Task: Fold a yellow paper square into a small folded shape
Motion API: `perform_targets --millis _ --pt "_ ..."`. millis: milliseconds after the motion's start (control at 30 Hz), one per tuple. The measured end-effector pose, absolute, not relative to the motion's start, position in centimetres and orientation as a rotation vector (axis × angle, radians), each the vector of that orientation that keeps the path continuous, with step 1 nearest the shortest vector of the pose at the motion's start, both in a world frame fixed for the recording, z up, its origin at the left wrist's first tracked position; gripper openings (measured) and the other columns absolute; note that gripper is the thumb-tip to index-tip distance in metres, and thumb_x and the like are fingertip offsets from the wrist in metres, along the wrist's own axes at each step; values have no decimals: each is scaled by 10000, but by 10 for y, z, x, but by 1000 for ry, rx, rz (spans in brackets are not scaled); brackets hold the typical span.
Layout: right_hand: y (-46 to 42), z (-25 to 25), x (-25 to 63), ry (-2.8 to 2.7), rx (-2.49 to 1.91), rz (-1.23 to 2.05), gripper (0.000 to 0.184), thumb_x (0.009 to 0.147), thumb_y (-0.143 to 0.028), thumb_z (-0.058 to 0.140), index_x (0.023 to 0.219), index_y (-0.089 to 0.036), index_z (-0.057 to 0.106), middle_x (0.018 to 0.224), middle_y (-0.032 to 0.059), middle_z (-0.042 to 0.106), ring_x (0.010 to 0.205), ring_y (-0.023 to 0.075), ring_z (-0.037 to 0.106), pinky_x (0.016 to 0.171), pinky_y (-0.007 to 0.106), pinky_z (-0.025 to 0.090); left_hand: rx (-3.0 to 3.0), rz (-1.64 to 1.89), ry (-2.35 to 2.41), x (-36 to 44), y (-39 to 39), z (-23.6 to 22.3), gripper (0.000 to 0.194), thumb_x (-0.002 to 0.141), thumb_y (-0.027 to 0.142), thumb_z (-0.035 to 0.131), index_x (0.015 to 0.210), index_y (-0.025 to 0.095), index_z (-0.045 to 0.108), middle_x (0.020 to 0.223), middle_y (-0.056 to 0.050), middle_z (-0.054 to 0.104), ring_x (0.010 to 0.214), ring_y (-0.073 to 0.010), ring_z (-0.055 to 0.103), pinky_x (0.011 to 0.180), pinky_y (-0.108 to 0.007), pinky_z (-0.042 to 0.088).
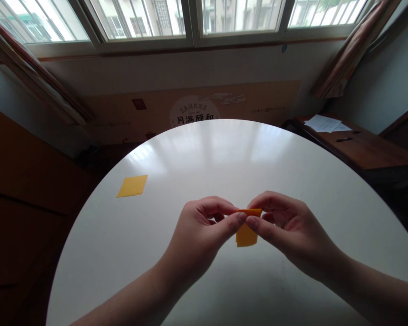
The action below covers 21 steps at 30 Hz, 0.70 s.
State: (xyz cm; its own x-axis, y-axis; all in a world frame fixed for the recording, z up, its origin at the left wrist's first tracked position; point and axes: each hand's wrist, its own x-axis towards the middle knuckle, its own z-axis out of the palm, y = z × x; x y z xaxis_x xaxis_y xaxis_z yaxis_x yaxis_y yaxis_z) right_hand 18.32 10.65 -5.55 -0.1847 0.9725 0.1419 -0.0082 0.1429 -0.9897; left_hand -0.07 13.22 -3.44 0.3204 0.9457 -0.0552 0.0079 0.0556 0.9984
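A small piece of orange-yellow paper is held up between both hands over the white table, its top edge bent over in a fold. My left hand pinches it at the upper left with thumb and index finger. From the other side, my right hand grips the upper right the same way, the two thumb tips almost touching on the near face. The lower part of the paper hangs below the thumbs. Fingers behind it are partly hidden.
A flat yellow paper stack lies toward the left edge of the round white table. White sheets and a dark pen-like object rest on a brown desk at right. Windows and curtains stand behind.
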Motion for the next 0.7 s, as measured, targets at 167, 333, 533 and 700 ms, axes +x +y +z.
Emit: perform_targets --millis 167,333,533,700 --pt "108 -56 183 -1414 -1024 1216 86 897 -281 739 873 -206 704 776 0 649 684 99 582 560 149 457 1299 929 980 -1 131 -35 177 756 304 820 711 147 752 713 -35 694 585 -98 543 497 -198 428" --pt "110 -57 183 -1373 -1029 1258 103 912 -306 727 874 -210 725 755 -5 651 645 85 572 542 126 465 1284 920 980 -3 130 -38 206 771 334 811 723 145 746 711 -33 681 579 -92 531 493 -194 415" --pt "111 -59 188 -1322 -962 1326 73 894 -269 755 849 -213 744 723 -13 652 625 74 564 540 117 465 1277 916 998 -2 130 -38 223 777 357 800 731 147 740 693 -24 665 552 -79 499 483 -186 398" --pt "112 -61 190 -1344 -973 1319 143 919 -341 729 868 -211 759 737 1 652 635 88 558 545 150 472 1269 903 1007 -2 131 -37 222 774 357 795 730 146 741 679 -27 658 558 -87 500 483 -188 404"
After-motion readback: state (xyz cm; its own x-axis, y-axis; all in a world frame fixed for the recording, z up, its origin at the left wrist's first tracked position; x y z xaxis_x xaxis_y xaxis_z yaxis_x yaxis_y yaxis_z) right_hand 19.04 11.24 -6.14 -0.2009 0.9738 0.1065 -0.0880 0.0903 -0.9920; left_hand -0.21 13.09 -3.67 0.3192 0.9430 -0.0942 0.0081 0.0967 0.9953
